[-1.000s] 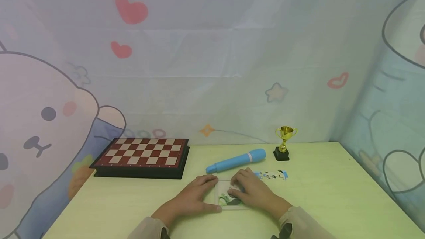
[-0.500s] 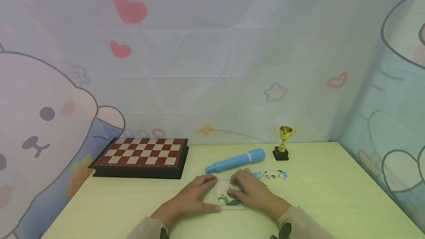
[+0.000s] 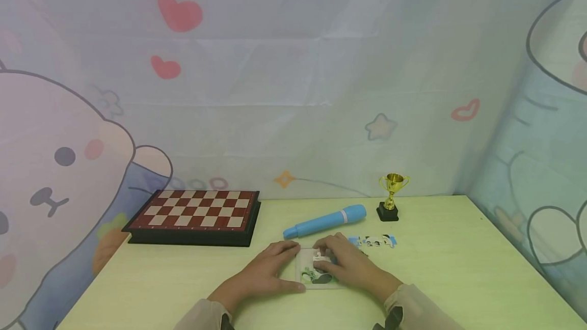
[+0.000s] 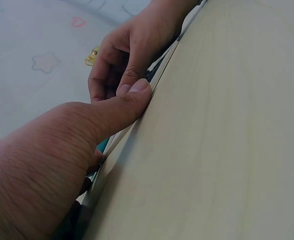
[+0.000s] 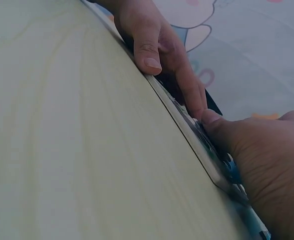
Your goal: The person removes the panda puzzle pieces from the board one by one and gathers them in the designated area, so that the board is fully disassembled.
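A pale square puzzle tray (image 3: 299,268) lies flat near the front of the table, with a green, white and dark picture section (image 3: 316,276) in it. My left hand (image 3: 263,274) holds the tray's left side, thumb at the near corner and fingers at the far one. Over the tray, my right hand (image 3: 350,264) has its thumb and curled fingers around a white puzzle piece (image 3: 317,256), whose knobbed edge shows beside the fingers. The hand covers the tray's right part. In the right wrist view the right thumb (image 5: 219,127) is close to the left fingers (image 5: 189,90).
More puzzle pieces (image 3: 378,241) with a panda face and blue parts lie behind the right hand. Beyond the tray is a blue thick pen-shaped tube (image 3: 325,222). A gold trophy (image 3: 390,197) stands at back right, a red-and-white chessboard box (image 3: 194,218) at back left.
My right fingers have shifted slightly left and away from me over the tray, and more of the white piece shows. The left hand stays in place.
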`<move>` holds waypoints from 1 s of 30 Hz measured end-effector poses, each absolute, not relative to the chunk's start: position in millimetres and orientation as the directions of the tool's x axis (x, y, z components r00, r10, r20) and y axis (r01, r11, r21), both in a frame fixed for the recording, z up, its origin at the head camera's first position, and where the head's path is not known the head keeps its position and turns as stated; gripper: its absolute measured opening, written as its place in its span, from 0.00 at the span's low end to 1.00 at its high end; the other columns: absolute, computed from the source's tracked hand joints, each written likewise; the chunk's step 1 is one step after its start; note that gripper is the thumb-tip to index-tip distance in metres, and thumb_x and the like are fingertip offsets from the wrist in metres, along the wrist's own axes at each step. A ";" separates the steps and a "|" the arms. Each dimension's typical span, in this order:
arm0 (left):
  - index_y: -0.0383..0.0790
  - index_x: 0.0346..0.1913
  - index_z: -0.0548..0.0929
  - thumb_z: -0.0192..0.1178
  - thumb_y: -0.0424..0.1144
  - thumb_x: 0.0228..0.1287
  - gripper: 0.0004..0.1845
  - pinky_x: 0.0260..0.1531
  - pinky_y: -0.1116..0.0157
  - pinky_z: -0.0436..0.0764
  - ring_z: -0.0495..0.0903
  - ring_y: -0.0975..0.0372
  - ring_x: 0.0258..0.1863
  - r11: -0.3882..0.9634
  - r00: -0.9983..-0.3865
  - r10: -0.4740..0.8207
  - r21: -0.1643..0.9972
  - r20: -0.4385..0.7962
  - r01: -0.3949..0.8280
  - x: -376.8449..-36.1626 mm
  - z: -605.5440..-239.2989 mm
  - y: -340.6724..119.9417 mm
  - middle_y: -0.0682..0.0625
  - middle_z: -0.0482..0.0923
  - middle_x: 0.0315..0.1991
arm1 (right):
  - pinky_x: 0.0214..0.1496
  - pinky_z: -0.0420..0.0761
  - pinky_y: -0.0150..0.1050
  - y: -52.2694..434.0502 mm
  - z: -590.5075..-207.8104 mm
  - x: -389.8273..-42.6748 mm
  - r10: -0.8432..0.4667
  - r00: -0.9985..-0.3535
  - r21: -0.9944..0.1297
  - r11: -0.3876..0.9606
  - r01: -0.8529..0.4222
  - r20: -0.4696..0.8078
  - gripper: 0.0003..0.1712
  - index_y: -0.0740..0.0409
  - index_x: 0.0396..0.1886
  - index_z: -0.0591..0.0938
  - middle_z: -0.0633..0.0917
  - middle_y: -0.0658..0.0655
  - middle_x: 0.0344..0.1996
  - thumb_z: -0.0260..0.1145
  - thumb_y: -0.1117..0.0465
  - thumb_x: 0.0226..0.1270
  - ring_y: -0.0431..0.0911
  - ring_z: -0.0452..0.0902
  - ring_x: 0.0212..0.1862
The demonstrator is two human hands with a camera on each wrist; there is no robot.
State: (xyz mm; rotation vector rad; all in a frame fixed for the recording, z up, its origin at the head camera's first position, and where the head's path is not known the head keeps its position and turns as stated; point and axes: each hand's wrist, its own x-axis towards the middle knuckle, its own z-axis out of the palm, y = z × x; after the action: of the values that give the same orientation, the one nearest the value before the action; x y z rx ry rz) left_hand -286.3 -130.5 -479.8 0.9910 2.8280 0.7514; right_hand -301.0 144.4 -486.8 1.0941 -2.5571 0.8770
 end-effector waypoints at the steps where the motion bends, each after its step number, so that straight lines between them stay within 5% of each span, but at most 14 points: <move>1: 0.52 0.78 0.63 0.58 0.77 0.55 0.52 0.69 0.45 0.64 0.57 0.56 0.75 0.676 -0.793 0.600 0.463 0.108 0.574 -286.2 -480.0 -130.6 0.57 0.58 0.76 | 0.42 0.74 0.33 144.7 -487.0 -301.5 -0.590 -0.681 -0.431 0.528 -0.732 0.434 0.19 0.47 0.54 0.81 0.79 0.40 0.41 0.69 0.47 0.68 0.40 0.68 0.40; 11: 0.52 0.78 0.62 0.57 0.77 0.56 0.52 0.69 0.43 0.63 0.57 0.54 0.75 0.673 -0.791 0.603 0.466 0.103 0.574 -285.3 -478.3 -131.1 0.56 0.58 0.77 | 0.47 0.78 0.37 147.4 -488.3 -306.3 -0.623 -0.573 -0.352 0.453 -0.819 0.533 0.16 0.46 0.49 0.83 0.80 0.41 0.43 0.73 0.49 0.65 0.38 0.73 0.45; 30: 0.53 0.79 0.61 0.58 0.77 0.55 0.52 0.70 0.44 0.62 0.55 0.56 0.76 0.683 -0.796 0.596 0.452 0.110 0.574 -285.2 -479.6 -131.3 0.58 0.57 0.77 | 0.27 0.73 0.25 148.5 -488.2 -308.5 -0.681 -0.515 -0.439 0.305 -0.845 0.520 0.10 0.44 0.49 0.80 0.78 0.36 0.27 0.69 0.55 0.70 0.30 0.68 0.25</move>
State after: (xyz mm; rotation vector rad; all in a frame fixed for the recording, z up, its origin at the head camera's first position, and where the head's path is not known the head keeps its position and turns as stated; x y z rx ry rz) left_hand -285.2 -131.3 -479.6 0.9875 2.8396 0.7386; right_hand -308.5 148.5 -488.2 1.3971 -2.3362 1.0105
